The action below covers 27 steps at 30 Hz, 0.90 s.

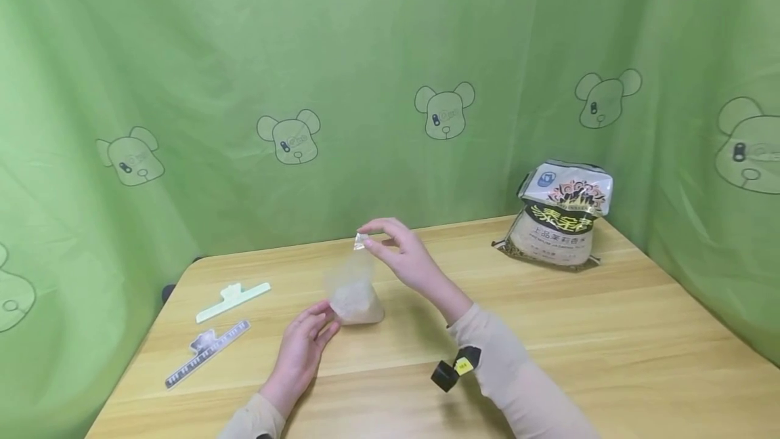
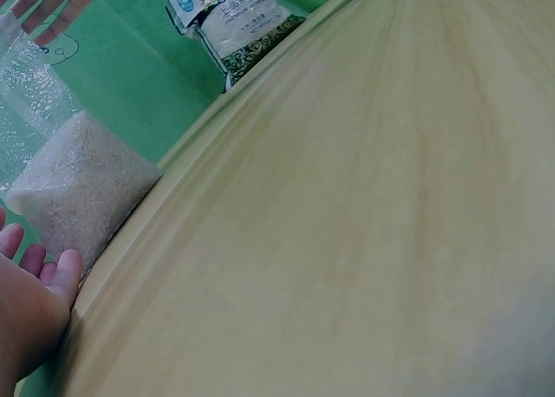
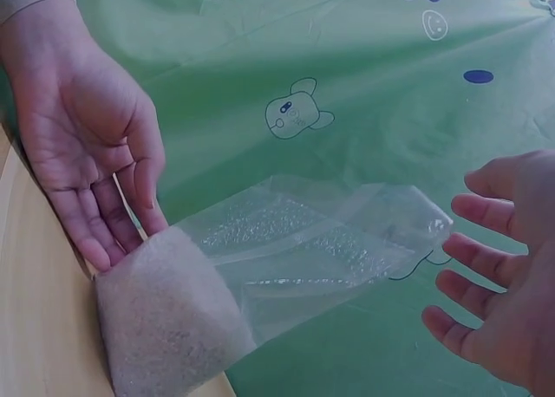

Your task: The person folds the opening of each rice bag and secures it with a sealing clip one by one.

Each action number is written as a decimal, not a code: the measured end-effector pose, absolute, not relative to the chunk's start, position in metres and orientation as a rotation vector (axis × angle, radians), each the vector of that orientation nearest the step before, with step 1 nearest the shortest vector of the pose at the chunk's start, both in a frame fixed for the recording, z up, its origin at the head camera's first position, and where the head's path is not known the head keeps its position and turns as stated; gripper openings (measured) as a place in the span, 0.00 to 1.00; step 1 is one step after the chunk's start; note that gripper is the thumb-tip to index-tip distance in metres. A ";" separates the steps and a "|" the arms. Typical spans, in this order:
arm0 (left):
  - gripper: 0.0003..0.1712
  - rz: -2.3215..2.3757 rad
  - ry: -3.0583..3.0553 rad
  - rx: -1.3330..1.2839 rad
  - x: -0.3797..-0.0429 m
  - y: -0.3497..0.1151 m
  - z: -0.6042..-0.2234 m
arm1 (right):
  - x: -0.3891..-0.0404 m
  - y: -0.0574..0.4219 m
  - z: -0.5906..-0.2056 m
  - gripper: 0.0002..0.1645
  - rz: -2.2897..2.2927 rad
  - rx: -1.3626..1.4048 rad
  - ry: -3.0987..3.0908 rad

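A clear plastic bag of rice (image 1: pixel 357 302) stands on the table, its lower part filled with white grains and its thin upper part rising see-through. My left hand (image 1: pixel 298 351) rests its fingertips against the bag's left side, low down, with the fingers loosely bent and not wrapped round it. At the bag's top, my right hand (image 1: pixel 402 257) has thumb and fingers apart around the folded end. The right wrist view shows those fingers (image 3: pixel 473 250) spread beside the clear upper part (image 3: pixel 347 228), without a pinch; whether a fingertip touches it I cannot tell.
A larger printed rice bag (image 1: pixel 554 219) stands at the table's back right. To the left lie a pale green clip (image 1: pixel 233 299) and a dark patterned clip (image 1: pixel 207 356). Green curtains (image 1: pixel 365 39) with bear heads hang behind the wooden table (image 1: pixel 609 337).
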<state>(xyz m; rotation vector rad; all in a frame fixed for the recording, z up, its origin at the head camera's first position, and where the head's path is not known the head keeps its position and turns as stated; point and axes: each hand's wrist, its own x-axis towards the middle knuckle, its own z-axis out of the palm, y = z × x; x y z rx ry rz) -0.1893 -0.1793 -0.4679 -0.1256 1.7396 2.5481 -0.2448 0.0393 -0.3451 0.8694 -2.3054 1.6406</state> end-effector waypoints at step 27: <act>0.19 2.561 1.725 -0.135 -0.192 -0.180 -0.470 | -0.252 0.038 -0.355 0.17 1.490 0.753 -2.487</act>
